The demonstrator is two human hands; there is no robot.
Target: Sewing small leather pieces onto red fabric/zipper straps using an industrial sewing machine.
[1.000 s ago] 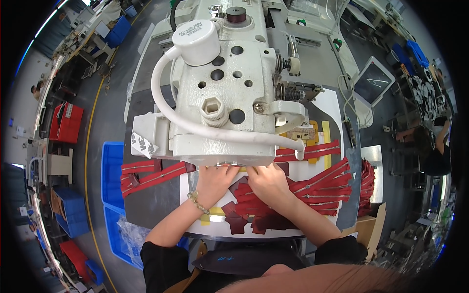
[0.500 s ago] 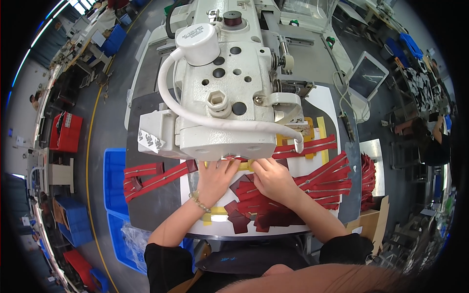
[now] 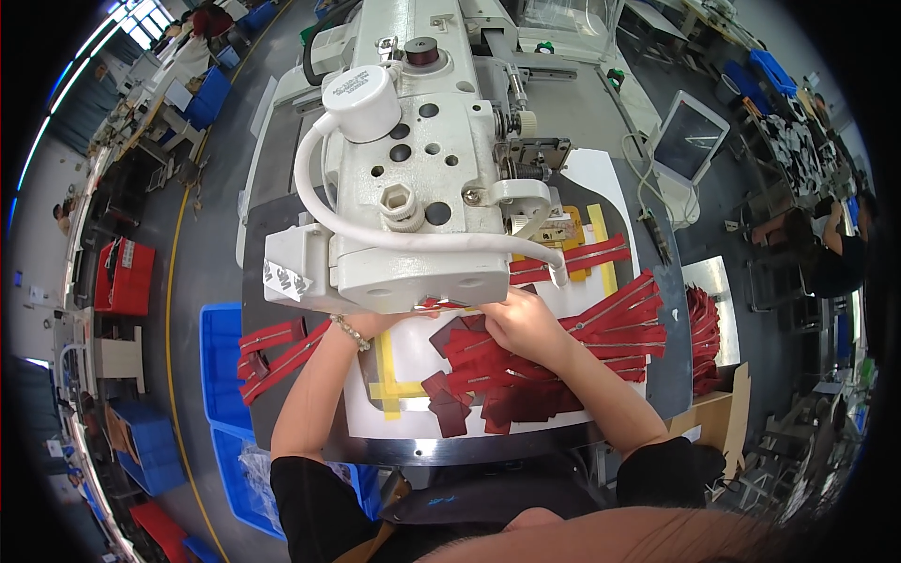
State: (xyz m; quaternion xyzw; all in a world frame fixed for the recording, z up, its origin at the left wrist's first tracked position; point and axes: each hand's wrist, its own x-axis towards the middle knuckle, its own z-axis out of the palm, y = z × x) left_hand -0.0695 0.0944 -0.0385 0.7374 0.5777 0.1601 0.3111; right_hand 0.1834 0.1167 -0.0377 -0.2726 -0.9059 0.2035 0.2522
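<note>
Zippers (image 3: 615,338), red, lie heaped on the surface (image 3: 672,380) beside the right hand (image 3: 519,325), whose fingers curl under the front of the machine (image 3: 422,272); its grip is hidden. The left hand (image 3: 378,323) reaches under there too, so whether it holds anything cannot be told. Dark red patches (image 3: 450,413) lie nearer the body.

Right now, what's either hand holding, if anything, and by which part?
Can't tell: the sewing machine partly hides the left hand, and no clear grip shows at the right hand.
</note>
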